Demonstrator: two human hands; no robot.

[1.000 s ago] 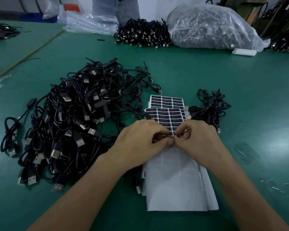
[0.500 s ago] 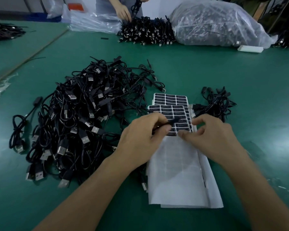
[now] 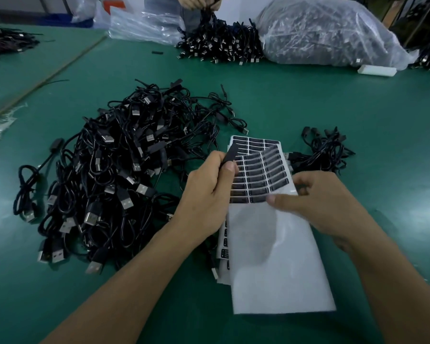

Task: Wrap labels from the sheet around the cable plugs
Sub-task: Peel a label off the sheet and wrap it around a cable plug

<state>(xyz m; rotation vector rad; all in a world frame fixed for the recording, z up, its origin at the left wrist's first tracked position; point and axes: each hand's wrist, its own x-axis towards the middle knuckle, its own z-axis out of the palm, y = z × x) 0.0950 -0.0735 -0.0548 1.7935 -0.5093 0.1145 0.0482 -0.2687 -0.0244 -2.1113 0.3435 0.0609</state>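
Note:
A label sheet (image 3: 258, 171) with rows of black labels lies on top of other sheets in the middle of the green table (image 3: 358, 115); its lower part is bare white backing. My left hand (image 3: 206, 194) pinches a black cable plug (image 3: 231, 153) upright over the sheet's left edge. My right hand (image 3: 315, 204) pinches the sheet's right edge, thumb on top, and that edge curls upward. A big tangled pile of black USB cables (image 3: 124, 175) lies to the left. A small bundle of cables (image 3: 325, 152) sits at the right of the sheets.
Across the table another person's hands (image 3: 196, 2) hold cables above a row of bundled cables (image 3: 221, 45). A large clear bag of cables (image 3: 328, 33) and a white block (image 3: 376, 70) lie at the back right. More cables (image 3: 5, 43) sit far left.
My hands, joined over the sheet a second ago, have parted. The left has lifted the plug up and left; the right has taken the sheet's right edge and raised it.

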